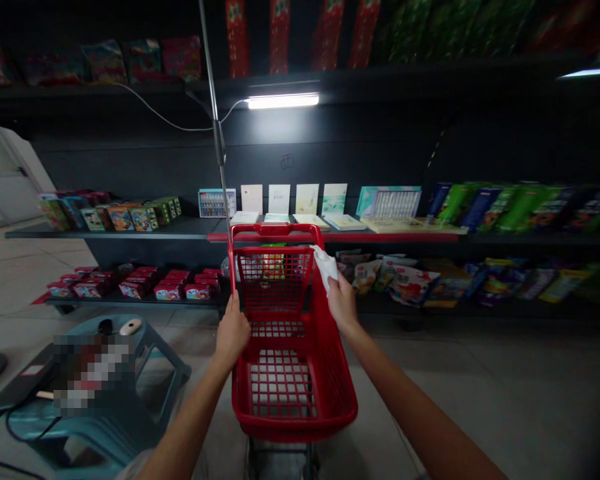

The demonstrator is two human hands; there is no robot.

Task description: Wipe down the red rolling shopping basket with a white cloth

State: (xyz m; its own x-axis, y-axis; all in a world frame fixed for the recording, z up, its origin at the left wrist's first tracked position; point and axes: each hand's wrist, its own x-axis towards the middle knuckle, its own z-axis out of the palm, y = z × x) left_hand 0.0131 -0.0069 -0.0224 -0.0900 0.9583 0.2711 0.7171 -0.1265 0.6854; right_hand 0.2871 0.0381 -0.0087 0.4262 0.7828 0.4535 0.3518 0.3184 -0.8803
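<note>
Left hand (233,333): closed, fingers curled over the left rim of the red cart (294,407), gripping it.
Right hand (343,305): closed in a pinch on the white sheet (325,267), just above the cart's right rim; it may rest on that rim, but I cannot tell.
White sheet: cloth or paper, I cannot tell which; it hangs from the fingers, its top edge near the cart's raised red handle (277,231).
Cart: upright on the floor tiles (480,393), between the hands, with mesh walls and a mesh bottom.
In the cart: a green-and-yellow packet (273,264) at the far end, partly hidden behind the mesh.
Ahead: a dark shelf unit (330,153). On its upper shelf stand cards (295,199) and small boxes (120,217); on the lower shelf, red boxes (170,288) and snack bags (405,283).
Left side: a teal stool (130,427) holding a blurred object (93,373).
Above: a metal pole (215,120) beside a lit lamp (283,101).
</note>
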